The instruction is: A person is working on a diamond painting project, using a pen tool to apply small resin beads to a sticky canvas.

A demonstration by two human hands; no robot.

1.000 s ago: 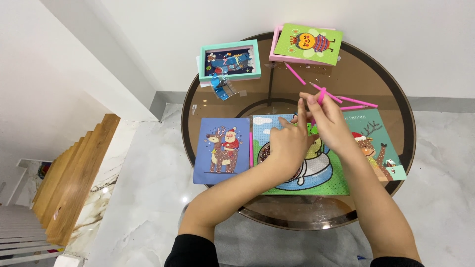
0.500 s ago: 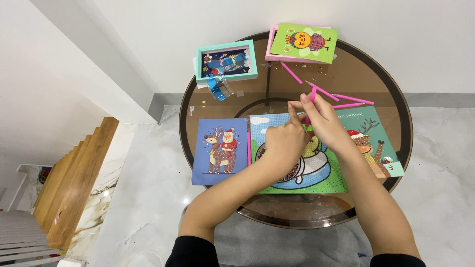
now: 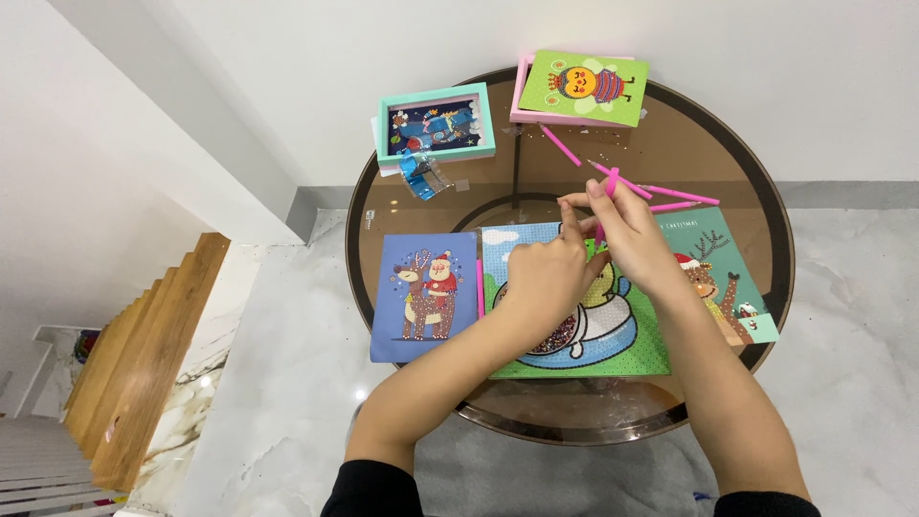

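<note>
I see right hand (image 3: 637, 239) pinching pink pen (image 3: 605, 206) mid-desk, over the green picture sheet (image 3: 613, 335) | left hand (image 3: 546, 278) fingers pinched at its tip | pen light, stiff, slick; grip mid-shaft

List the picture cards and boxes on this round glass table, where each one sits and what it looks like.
Blue card: front left, upright rectangle, reindeer with a red-suited figure.
Middle card: front centre under both hands, blue sky, green ground.
Teal card: front right, reindeer in red hat.
Teal-framed box: back left, dark blue picture.
Green card: back centre on a pink tray, striped bee-like figure.
</note>
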